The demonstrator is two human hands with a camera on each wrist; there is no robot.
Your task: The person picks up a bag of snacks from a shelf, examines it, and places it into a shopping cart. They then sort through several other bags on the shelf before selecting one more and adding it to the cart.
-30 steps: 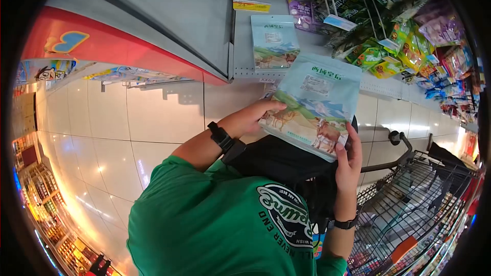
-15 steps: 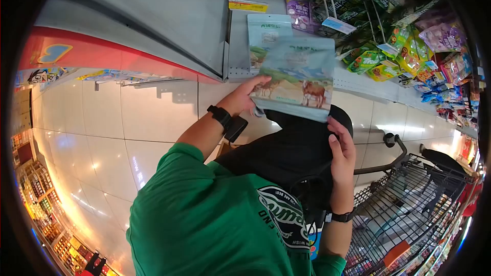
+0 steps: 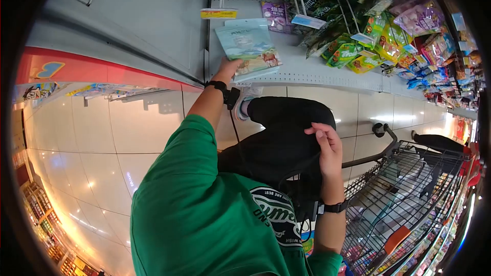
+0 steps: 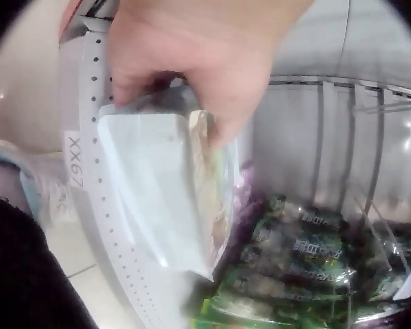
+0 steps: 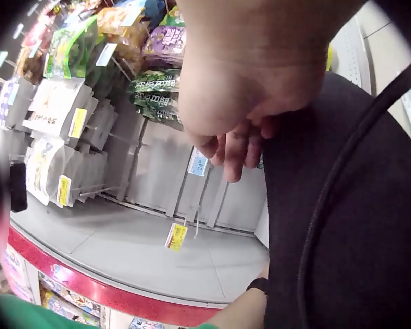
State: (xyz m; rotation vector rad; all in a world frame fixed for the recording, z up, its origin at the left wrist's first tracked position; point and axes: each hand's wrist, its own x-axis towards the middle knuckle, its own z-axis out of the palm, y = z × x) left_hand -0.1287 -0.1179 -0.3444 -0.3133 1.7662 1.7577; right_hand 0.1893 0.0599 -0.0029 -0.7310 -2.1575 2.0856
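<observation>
A light-blue pouch with printed cattle and hills [image 3: 250,46] is over the perforated grey shelf, below a yellow price tag [image 3: 219,14]. My left hand [image 3: 228,67] grips its near left edge. In the left wrist view, the thumb and fingers of my left hand [image 4: 185,68] pinch one end of the pouch [image 4: 147,178]. Whether a second pouch lies under it, I cannot tell. My right hand [image 3: 327,143] hangs in the air above the black trousers, fingers loosely bent and holding nothing; the right wrist view shows my right hand [image 5: 236,123] beside the dark trouser leg.
Green and dark snack bags [image 3: 327,20] hang on hooks to the right of the pouch, and a purple bag [image 3: 276,15] lies behind it. A wire shopping cart [image 3: 399,199] stands at the lower right. Along the left runs a red shelf edge [image 3: 128,71].
My left hand has carried the pouch up and left onto the shelf area, where the other pouch was. My right hand has let go of the pouch and drawn back.
</observation>
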